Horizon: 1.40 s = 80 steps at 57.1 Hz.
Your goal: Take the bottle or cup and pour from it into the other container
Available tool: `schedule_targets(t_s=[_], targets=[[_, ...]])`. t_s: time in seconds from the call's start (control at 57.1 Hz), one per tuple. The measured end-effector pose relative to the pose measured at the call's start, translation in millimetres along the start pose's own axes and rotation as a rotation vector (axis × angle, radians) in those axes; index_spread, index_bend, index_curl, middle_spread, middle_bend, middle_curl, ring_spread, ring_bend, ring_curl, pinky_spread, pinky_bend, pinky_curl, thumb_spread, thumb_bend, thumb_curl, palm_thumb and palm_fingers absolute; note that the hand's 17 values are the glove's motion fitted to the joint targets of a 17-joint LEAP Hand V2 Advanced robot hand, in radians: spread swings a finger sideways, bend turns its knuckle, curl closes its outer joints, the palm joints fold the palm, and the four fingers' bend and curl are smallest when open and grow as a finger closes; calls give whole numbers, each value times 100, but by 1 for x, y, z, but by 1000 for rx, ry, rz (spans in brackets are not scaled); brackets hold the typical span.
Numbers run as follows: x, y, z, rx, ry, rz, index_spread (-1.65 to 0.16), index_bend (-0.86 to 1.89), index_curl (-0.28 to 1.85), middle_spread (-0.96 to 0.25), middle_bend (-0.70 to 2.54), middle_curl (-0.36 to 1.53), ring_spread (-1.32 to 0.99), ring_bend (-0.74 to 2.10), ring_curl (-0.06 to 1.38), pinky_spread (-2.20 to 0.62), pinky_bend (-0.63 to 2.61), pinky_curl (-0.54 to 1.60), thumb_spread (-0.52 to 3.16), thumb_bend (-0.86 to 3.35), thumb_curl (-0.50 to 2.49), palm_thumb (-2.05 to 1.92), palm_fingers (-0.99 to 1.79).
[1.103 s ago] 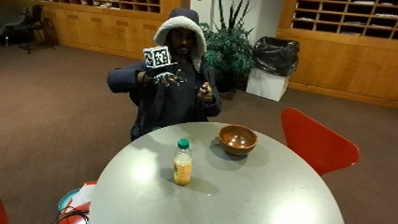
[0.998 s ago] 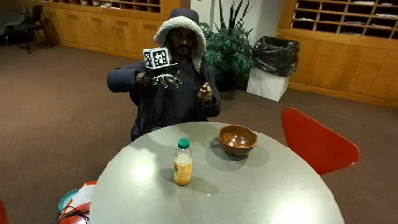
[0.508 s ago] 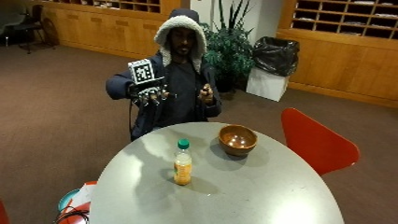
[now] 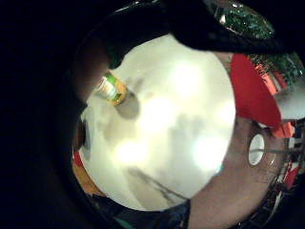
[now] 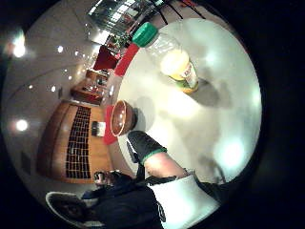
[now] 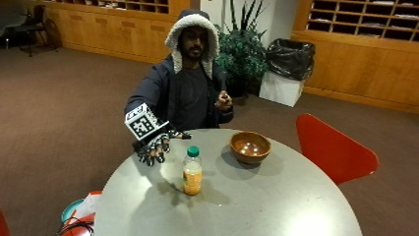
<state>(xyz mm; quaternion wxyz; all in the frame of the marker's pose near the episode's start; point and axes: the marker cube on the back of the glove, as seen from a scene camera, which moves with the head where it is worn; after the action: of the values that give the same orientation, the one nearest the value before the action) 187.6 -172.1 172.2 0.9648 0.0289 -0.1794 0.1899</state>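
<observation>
Gloved right hand (image 6: 154,147), fingers apparently spread and empty, hovers beside the bottle (image 6: 192,171). Grasp its body below the cap, keeping clear of the bowl (image 6: 250,147) behind it.

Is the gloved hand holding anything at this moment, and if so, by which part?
Nothing is held. The gloved right hand hangs over the table edge with fingers relaxed, apart from the bottle, which stands upright and untouched beside the bowl.
</observation>
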Motion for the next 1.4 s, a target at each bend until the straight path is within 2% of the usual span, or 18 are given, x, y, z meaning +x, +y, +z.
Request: schedule_targets(t_s=[0.105,0.245,0.403,0.525,0.735,0.91,0.98,1.173,1.26,1.33,1.4], targets=[[1,-17,30,-52,-152,4,-35,11,23,5,30,32,21,21,22,37,29,34,85,-3,35,32,25],[-16,-49,63,-102,-481,-3,-32,9,21,7,31,33,22,21,23,37,35,36,83,-3,36,36,21],[-24,-66,89,24,-706,-2,-29,8,18,5,37,35,21,29,25,37,37,35,81,-2,38,47,30],[-29,-81,98,112,-832,40,-28,12,19,-4,40,35,16,45,30,35,32,34,79,1,40,64,59],[-29,-91,101,174,-865,16,-30,13,22,-18,36,36,-5,63,36,27,31,34,72,3,47,91,105],[-24,-93,100,320,-858,-3,-29,10,24,-22,35,40,-12,65,39,13,37,38,54,-3,55,94,116],[-26,-98,95,332,-861,33,-28,11,25,-22,37,42,-13,67,40,8,37,38,49,-3,58,93,119],[-34,-87,89,370,-884,-28,-28,12,27,-23,41,45,-14,69,41,2,38,38,41,-4,63,92,120],[-40,-78,77,331,-854,-214,-27,12,28,-23,41,45,-14,70,42,0,39,38,40,-4,64,92,120],[-54,-71,59,315,-832,-305,-27,12,28,-23,41,46,-14,70,42,-1,40,38,40,-4,65,92,120],[-80,-70,35,330,-846,-192,-27,12,29,-23,40,46,-14,70,42,-2,41,38,40,-4,66,91,120]])
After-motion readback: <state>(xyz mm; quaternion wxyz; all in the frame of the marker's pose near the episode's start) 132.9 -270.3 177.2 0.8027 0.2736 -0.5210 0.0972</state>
